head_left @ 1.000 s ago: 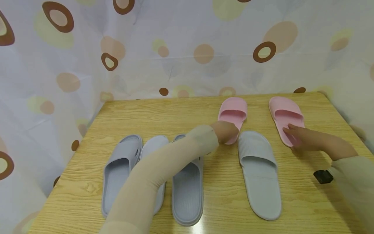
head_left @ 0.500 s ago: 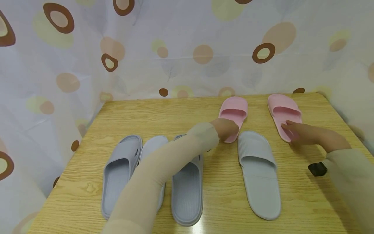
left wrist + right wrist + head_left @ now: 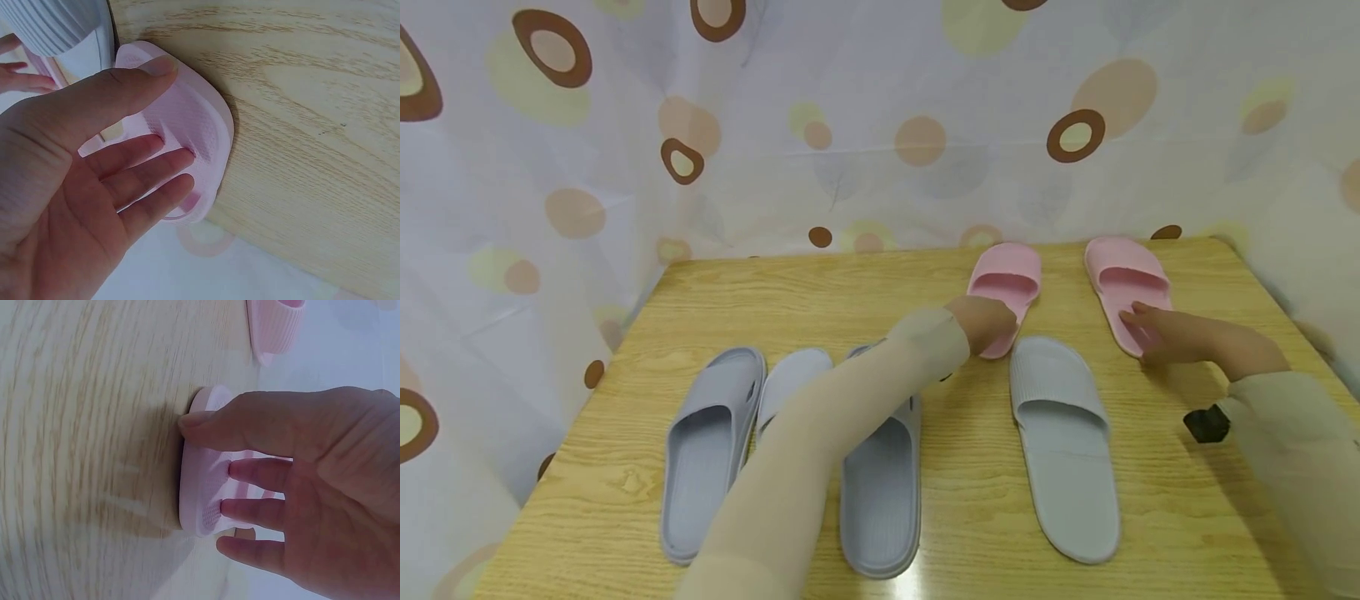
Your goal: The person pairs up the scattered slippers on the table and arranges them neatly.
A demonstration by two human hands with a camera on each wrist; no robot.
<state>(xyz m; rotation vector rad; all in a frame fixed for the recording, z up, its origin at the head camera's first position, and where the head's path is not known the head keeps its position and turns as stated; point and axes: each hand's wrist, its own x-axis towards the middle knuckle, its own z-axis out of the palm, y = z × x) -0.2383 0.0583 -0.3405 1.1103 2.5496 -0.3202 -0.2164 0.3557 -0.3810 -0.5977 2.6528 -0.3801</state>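
Two pink slippers lie at the back right of the table, toes toward the curtain. My left hand (image 3: 981, 323) is at the heel of the left pink slipper (image 3: 1011, 265). Its thumb (image 3: 159, 65) lies along the rim and its other fingertips press on the textured insole. At the heel of the right pink slipper (image 3: 1123, 258) is my right hand (image 3: 1187, 340). There the thumb (image 3: 200, 422) crosses the heel edge while two fingertips touch the insole, so the edge sits between them. The left sleeve partly covers the grey slippers in the head view.
Nearest the pink pair lies a pale grey ribbed slipper (image 3: 1063, 458). Farther left are a grey slipper (image 3: 703, 467), a paler slipper (image 3: 790, 379) and another grey slipper (image 3: 880, 500). A dotted curtain (image 3: 850, 125) closes the table's back and sides.
Both pink slippers have slid a little toward the back with my hands, the left one also slightly rightward. The grey slippers have stayed in place.
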